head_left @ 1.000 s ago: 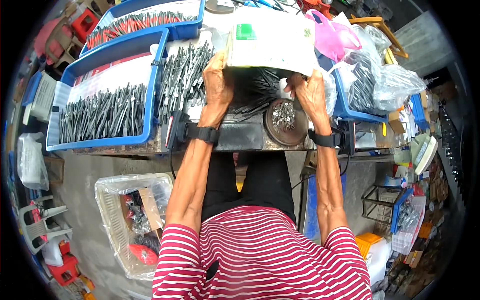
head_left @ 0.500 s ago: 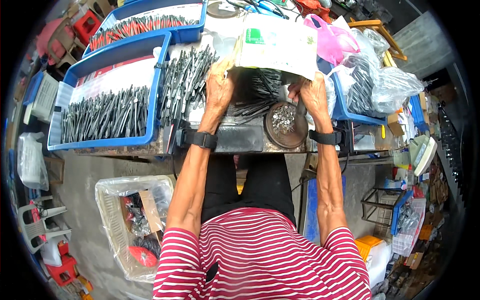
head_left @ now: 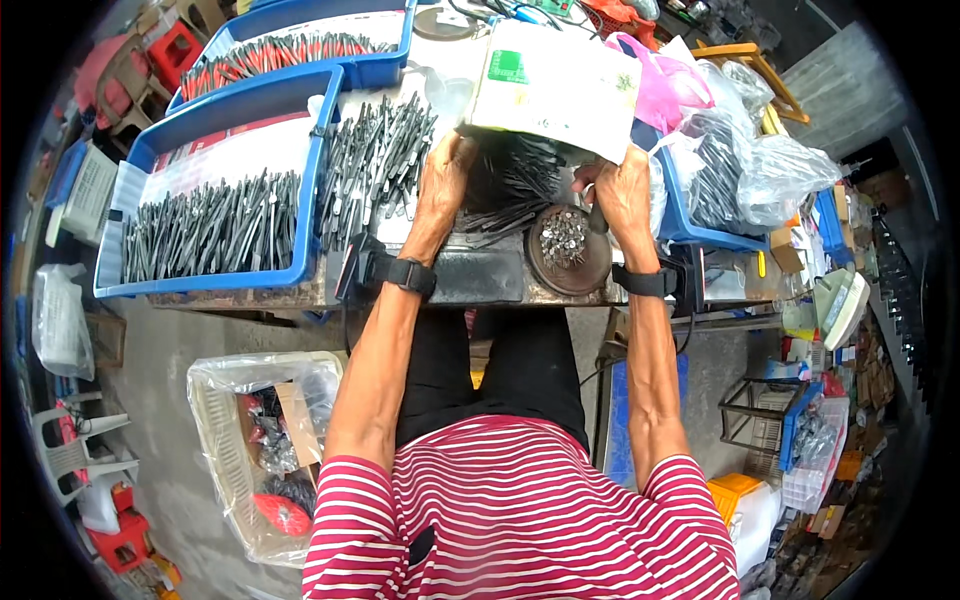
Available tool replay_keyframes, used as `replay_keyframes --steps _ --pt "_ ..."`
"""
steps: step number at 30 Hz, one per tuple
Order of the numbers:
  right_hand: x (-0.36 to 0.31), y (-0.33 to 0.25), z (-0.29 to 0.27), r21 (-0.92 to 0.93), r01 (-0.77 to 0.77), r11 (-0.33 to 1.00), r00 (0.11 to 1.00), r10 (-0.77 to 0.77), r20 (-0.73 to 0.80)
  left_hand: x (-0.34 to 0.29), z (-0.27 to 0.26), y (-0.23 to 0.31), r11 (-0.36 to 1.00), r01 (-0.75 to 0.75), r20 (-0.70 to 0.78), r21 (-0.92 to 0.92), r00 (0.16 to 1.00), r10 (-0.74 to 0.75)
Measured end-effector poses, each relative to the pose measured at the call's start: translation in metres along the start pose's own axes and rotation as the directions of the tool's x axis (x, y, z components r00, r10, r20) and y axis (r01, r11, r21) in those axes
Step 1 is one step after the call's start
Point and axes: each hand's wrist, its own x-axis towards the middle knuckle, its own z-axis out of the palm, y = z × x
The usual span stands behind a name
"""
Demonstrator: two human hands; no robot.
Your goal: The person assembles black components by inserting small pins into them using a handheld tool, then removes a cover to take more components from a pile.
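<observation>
A white printed sheet or packet with a green patch [head_left: 555, 85] stands over the work spot and hides what lies behind it. My left hand [head_left: 447, 185] is at its lower left corner, fingers curled inward; what they hold is hidden. At its lower right corner, my right hand [head_left: 624, 195] is closed round a dark handle [head_left: 598, 217], only partly visible. Between my hands lies a pile of thin dark metal strips [head_left: 525, 170]. Just below my right hand sits a round brown dish [head_left: 545, 275] with small silvery metal pieces [head_left: 563, 238].
More dark strips [head_left: 375, 150] lie left of my left hand. Blue trays [head_left: 305, 235] of similar parts stand farther left, one with red-handled pieces [head_left: 270, 62]. On the right is a blue bin [head_left: 685, 215] with plastic-bagged parts [head_left: 715, 150]. A lined crate [head_left: 225, 440] stands on the floor.
My hands have shifted only slightly, the left one's fingers turning a little inward. The white sheet is tilted a bit differently. The view has moved slightly.
</observation>
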Motion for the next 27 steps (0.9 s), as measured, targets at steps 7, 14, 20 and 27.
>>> replay_keyframes --steps 7,14,20,27 --pt "0.0 -0.002 0.001 -0.023 -0.041 0.999 0.998 0.04 -0.039 -0.003 0.005 0.003 0.998 -0.065 -0.022 -0.017 0.998 0.065" --pt "0.0 -0.018 -0.003 -0.034 -0.047 0.998 0.996 0.044 -0.077 0.001 0.004 -0.005 0.996 0.043 0.061 -0.08 0.997 -0.038" --pt "0.0 -0.016 -0.004 0.039 -0.049 0.998 0.993 0.053 -0.108 -0.002 0.007 -0.006 0.992 -0.023 0.014 -0.121 1.0 0.025" --pt "-0.002 -0.014 -0.006 0.088 -0.051 0.995 0.989 0.062 -0.132 -0.004 0.005 0.002 0.998 0.009 0.035 -0.059 0.999 -0.007"
